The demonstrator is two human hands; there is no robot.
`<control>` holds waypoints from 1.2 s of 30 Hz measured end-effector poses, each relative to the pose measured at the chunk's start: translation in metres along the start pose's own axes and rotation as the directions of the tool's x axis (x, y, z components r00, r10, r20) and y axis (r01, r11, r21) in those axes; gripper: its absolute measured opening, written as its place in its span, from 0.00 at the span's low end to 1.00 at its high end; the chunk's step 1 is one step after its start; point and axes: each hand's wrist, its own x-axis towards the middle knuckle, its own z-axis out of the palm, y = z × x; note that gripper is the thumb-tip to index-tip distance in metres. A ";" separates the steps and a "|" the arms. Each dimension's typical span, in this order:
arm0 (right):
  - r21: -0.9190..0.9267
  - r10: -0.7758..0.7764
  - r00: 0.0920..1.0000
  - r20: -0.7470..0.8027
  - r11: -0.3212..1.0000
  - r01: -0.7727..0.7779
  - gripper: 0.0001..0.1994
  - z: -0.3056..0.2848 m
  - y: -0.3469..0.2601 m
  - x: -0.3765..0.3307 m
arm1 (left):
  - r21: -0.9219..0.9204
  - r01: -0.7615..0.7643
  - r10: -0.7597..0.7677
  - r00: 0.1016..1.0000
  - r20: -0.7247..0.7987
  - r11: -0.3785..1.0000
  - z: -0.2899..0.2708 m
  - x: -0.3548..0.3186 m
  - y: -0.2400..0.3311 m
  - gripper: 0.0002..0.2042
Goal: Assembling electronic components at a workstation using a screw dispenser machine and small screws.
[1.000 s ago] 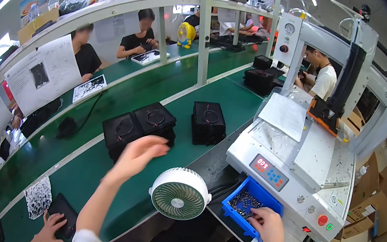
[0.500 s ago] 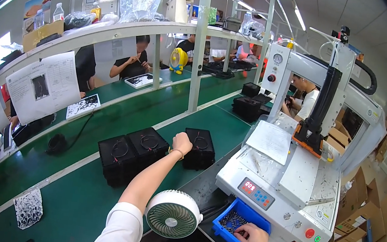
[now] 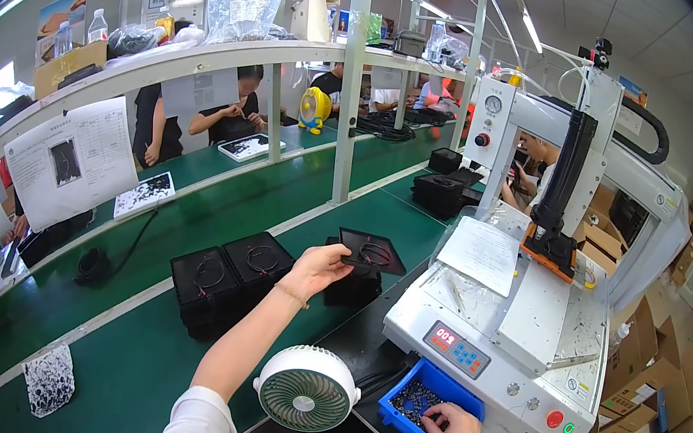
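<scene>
Both hands are busy: the left hand (image 3: pixel 317 267) reaches out over the green desk (image 3: pixel 166 368) and pinches the near edge of a flat black panel (image 3: pixel 371 250), lifted slightly above a black box (image 3: pixel 355 284). Two more black boxes (image 3: pixel 227 275) stand just to its left. Meanwhile the right hand (image 3: pixel 451 428) dips curled fingers into a blue bin (image 3: pixel 427 401) of small dark screws, below the white machine (image 3: pixel 517 329). A small white fan (image 3: pixel 306 388) sits between the arms.

Red digit display (image 3: pixel 445 338) on blue panel, machine front. White printed sheets (image 3: pixel 75 161) hang from the shelf rail, left. Brown cartons (image 3: pixel 682 352) stacked far right.
</scene>
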 end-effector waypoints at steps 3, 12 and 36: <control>0.060 -0.016 1.000 -0.012 0.998 0.017 0.07 0.004 -0.002 0.003 | -0.119 0.043 -0.024 0.987 0.158 0.992 0.013 -0.063 0.015 0.05; 0.340 0.029 0.884 -0.466 0.928 0.149 0.06 -0.024 -0.025 0.000 | -0.384 0.392 -0.193 0.865 0.463 0.836 0.064 -0.174 -0.024 0.16; 0.078 -0.515 0.853 -0.090 0.850 0.521 0.10 -0.037 -0.121 -0.002 | 0.046 -0.019 0.007 0.968 0.250 0.999 0.059 -0.207 -0.089 0.22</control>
